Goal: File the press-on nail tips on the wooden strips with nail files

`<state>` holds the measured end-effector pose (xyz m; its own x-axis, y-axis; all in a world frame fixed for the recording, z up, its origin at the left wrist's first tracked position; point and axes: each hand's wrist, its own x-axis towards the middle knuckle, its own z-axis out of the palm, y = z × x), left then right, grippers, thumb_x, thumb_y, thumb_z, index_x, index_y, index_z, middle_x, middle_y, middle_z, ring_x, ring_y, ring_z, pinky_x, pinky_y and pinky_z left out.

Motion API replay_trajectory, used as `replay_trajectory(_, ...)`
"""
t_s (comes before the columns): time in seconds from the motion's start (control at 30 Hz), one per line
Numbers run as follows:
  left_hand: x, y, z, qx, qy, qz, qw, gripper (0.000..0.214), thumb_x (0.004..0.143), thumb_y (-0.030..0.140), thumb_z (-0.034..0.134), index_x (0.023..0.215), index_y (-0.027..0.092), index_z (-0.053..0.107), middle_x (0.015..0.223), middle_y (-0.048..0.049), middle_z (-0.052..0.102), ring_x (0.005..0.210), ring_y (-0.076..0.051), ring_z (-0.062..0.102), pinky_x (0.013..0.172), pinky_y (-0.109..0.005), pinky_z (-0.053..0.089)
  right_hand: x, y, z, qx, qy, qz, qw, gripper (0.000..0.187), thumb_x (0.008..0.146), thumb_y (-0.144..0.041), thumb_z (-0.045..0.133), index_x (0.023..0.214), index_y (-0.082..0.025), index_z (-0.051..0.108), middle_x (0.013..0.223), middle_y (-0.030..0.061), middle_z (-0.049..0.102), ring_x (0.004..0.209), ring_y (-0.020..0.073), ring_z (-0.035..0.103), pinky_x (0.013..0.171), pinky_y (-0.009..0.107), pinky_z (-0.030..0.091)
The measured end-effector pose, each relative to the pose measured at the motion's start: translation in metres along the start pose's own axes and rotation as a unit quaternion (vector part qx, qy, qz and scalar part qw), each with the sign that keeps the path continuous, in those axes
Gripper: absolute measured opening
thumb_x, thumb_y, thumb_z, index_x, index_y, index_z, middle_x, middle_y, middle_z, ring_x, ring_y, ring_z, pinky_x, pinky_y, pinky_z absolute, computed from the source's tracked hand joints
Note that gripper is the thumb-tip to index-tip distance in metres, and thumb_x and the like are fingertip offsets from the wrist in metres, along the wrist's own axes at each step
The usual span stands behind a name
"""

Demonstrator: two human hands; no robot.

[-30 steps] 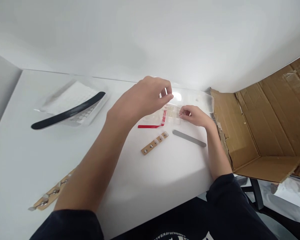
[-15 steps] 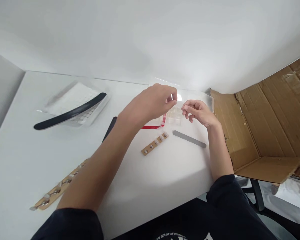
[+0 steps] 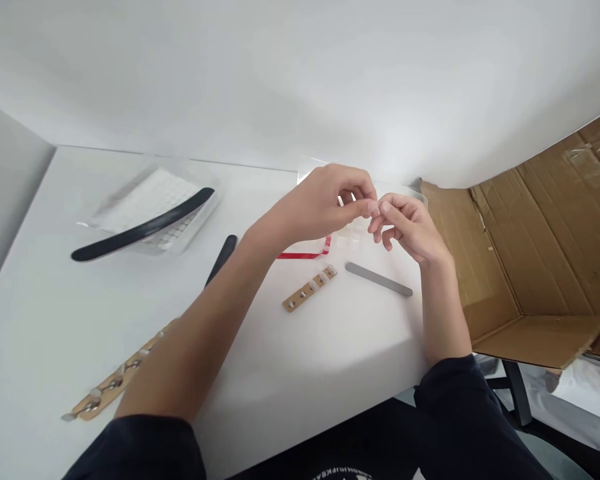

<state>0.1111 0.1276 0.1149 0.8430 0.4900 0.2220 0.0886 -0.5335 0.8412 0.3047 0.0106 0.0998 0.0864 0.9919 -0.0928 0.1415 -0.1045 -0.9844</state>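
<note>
Presently, beyond the grey file (image 3: 379, 279), the left hand (image 3: 330, 203) and right hand (image 3: 414, 230) meet, each grip pinched together; anything between is indiscernible. The file lies obliquely, right end nearer.

Left hand (image 3: 337, 203) and right hand (image 3: 410, 227), fingertips together over white table (image 3: 310, 367), gray strip (image 3: 379, 279) near studded tan strip (image 3: 297, 299)

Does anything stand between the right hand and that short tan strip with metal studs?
Nothing visible blocks the right hand; the flat grey file lies on the white table, just right of the short tan strip.
</note>
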Motion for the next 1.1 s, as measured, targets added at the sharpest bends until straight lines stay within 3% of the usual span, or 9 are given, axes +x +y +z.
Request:
replay_trajectory(0.17, -0.004, 0.01, -0.009, -0.075, 0.041, 0.023, 0.996, 0.017, 0.098, 0.03, 0.06, 0.092, 0.019, 0.073, 0.09, -0.0054, 0.074, 0.083, -0.018, 0.071, 0.072, -0.031, 0.058, -0.016, -0.016, 0.002, -0.035, 0.056, -0.068, 0.995, 0.031, 0.097, -0.055, 0.072, 0.093, -0.024, 0.072, 0.081, 0.0017, 0.072, 0.062, 0.0121, 0.063, 0.049, 0.025, 0.047)
replay_trajectory(0.27, -0.006, 0.012, -0.011, -0.093, 0.053, 0.037, 0.994, 0.016, 0.097, 0.028, 0.062, 0.09, 0.019, 0.073, 0.087, -0.0051, 0.075, 0.081, -0.017, 0.071, 0.068, -0.03, 0.058, -0.015, -0.015, 0.001, -0.101, 0.065, -0.067, 0.99, 0.03, 0.098, -0.053, 0.071, 0.092, -0.023, 0.074, 0.073, -0.0004, 0.067, 0.059, 0.0107, 0.059, 0.05, 0.025, 0.047)
replay_trajectory(0.37, -0.007, 0.011, -0.012, -0.1, 0.063, 0.052, 0.992, 0.015, 0.096, 0.027, 0.064, 0.088, 0.018, 0.073, 0.086, -0.0053, 0.075, 0.079, -0.017, 0.071, 0.067, -0.029, 0.057, -0.005, -0.002, -0.003, -0.193, 0.009, -0.023, 0.981, 0.027, 0.1, -0.045, 0.067, 0.091, -0.021, 0.076, 0.06, -0.0043, 0.055, 0.052, 0.0096, 0.05, 0.048, 0.026, 0.04)
replay_trajectory(0.57, -0.004, 0.006, -0.008, -0.047, 0.075, 0.036, 0.995, 0.014, 0.095, 0.025, 0.065, 0.085, 0.019, 0.072, 0.087, -0.0039, 0.075, 0.08, -0.016, 0.071, 0.074, -0.031, 0.058, 0.016, 0.037, -0.009, -0.393, -0.08, 0.064, 0.914, 0.021, 0.095, -0.024, 0.058, 0.1, -0.021, 0.078, 0.062, -0.0048, 0.052, 0.058, 0.0109, 0.044, 0.059, 0.029, 0.033)
replay_trajectory(0.8, -0.003, 0.005, -0.004, 0.002, 0.061, 0.018, 0.998, 0.015, 0.094, 0.023, 0.062, 0.085, 0.019, 0.073, 0.088, -0.0033, 0.076, 0.083, -0.017, 0.071, 0.077, -0.032, 0.057, 0.022, 0.057, -0.011, -0.437, -0.084, 0.08, 0.892, 0.021, 0.092, -0.023, 0.057, 0.103, -0.024, 0.075, 0.069, -0.0035, 0.056, 0.064, 0.0131, 0.047, 0.064, 0.031, 0.031)
replay_trajectory(1.1, -0.002, 0.003, -0.004, 0.015, 0.052, 0.02, 0.998, 0.016, 0.095, 0.022, 0.062, 0.084, 0.019, 0.073, 0.087, -0.0024, 0.075, 0.082, -0.017, 0.07, 0.077, -0.032, 0.056, 0.024, 0.059, -0.015, -0.421, -0.1, 0.084, 0.898, 0.015, 0.089, -0.022, 0.056, 0.097, -0.024, 0.069, 0.07, -0.004, 0.056, 0.065, 0.0142, 0.048, 0.065, 0.03, 0.033)
